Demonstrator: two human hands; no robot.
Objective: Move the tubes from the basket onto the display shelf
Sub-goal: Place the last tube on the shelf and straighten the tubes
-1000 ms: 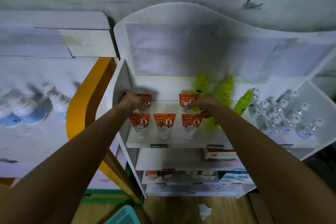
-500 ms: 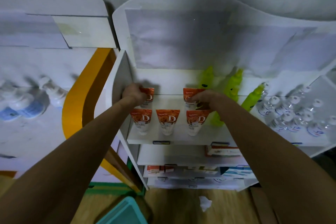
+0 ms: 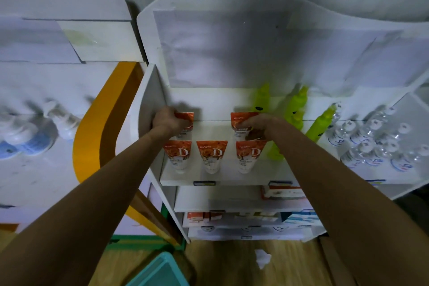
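On the white display shelf point(image 3: 222, 175), left hand point(image 3: 167, 120) and right hand point(image 3: 260, 122) each grip an orange-and-white tube, probably starting a back row.

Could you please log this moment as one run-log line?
left hand: on back-left tube | right hand: on back-right tube | front row: three tubes

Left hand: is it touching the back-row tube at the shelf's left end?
Touching. The head view shows the left hand wrapped over the back-left tube, fingers covering its left edge, with no gap between them on the top shelf.
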